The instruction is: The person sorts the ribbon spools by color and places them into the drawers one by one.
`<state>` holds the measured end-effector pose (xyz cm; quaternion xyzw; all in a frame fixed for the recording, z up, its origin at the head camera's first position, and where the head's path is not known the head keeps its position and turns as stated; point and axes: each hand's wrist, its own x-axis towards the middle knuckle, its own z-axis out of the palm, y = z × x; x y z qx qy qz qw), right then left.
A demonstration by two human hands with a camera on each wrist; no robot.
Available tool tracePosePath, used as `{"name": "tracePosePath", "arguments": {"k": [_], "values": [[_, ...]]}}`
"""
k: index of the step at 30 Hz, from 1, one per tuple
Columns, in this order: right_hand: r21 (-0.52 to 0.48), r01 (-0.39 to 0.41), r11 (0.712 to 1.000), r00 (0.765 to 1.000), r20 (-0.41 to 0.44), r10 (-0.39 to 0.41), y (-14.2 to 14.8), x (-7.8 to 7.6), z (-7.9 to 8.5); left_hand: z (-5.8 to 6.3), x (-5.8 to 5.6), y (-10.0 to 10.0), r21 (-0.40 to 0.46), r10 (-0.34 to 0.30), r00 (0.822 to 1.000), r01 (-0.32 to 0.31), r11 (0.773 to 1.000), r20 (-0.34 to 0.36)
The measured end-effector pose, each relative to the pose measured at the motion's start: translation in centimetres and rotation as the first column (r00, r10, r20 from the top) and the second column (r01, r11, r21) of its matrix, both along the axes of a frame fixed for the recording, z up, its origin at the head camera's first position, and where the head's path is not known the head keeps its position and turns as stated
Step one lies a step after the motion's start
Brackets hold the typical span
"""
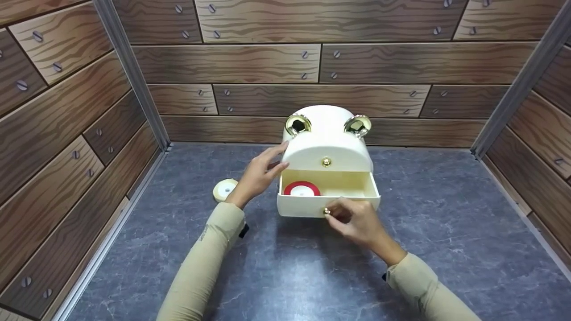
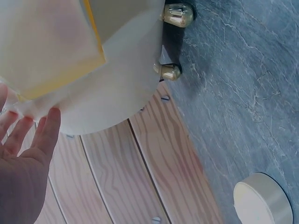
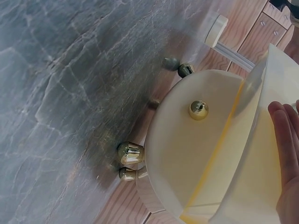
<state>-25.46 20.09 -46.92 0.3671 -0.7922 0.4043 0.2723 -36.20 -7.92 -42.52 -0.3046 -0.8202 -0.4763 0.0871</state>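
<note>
A cream-white chest of small drawers (image 1: pixel 328 133) with gold ring ears stands before me, its middle drawer (image 1: pixel 299 207) pulled out. My right hand (image 1: pixel 359 223) pinches that drawer's gold knob (image 1: pixel 327 211) between thumb and fingers; in the right wrist view the knob is hidden. My left hand (image 1: pixel 258 171) rests on the chest's left side with loosely extended fingers. Inside the drawer, at its left, lies a red roll with a white centre (image 1: pixel 302 191). A cream roll (image 1: pixel 223 189), white in the middle, lies on the surface beside my left wrist.
The upper front carries its own gold knob (image 1: pixel 326 162). Below the open drawer, the right wrist view shows a closed lower front (image 3: pixel 187 140) with a knob, and gold feet (image 3: pixel 131 153). Wood-patterned walls (image 1: pixel 263 62) enclose the dark marbled surface (image 1: pixel 446 223).
</note>
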Motion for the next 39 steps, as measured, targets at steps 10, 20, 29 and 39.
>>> {"name": "tracePosePath", "arguments": {"k": [10,20,29,39], "values": [[0.007,0.014,1.0,1.0,-0.005,-0.014,0.0,-0.6,-0.1,-0.3,-0.2,-0.1,0.004,0.004,1.0,-0.004,1.0,0.0],[0.004,0.018,1.0,1.0,-0.01,-0.018,0.0,-1.1,0.0,-0.2,-0.3,-0.1,0.039,-0.014,1.0,0.014,0.999,0.007],[-0.006,0.019,1.0,1.0,0.006,-0.019,0.0,-1.4,0.0,-0.2,-0.2,-0.1,0.028,-0.004,1.0,0.004,1.0,0.003],[-0.003,0.032,0.999,0.999,0.003,-0.032,0.0,-2.4,0.1,-0.2,-0.2,0.0,0.034,-0.002,1.0,0.002,0.999,0.01]]}}
